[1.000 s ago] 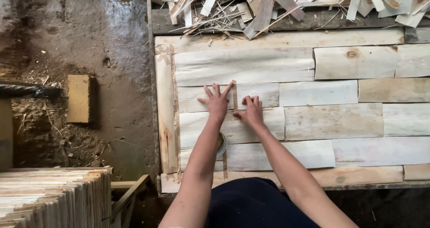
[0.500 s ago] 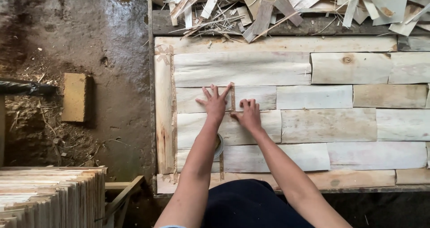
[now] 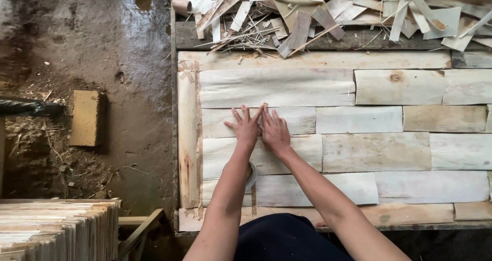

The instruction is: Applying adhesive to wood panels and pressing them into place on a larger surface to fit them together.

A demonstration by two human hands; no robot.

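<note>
Pale wood veneer sheets [image 3: 328,89] lie edge to edge in rows on a flat work surface. My left hand [image 3: 245,125] and my right hand [image 3: 275,131] rest flat side by side, fingers spread, on a short veneer piece [image 3: 297,120] in the second row. The two index fingers almost touch. Neither hand grips anything. A roll of tape [image 3: 250,175] lies under my left forearm, mostly hidden.
A heap of veneer scraps and splinters [image 3: 328,12] lies along the far edge. A stack of veneer sheets [image 3: 56,227] stands at lower left. On the dirt floor at the left sits a wooden block [image 3: 84,118] beside a dark hose [image 3: 25,107].
Both hands slid slightly up the board and came closer together, from apart on two rows to side by side on the same piece.
</note>
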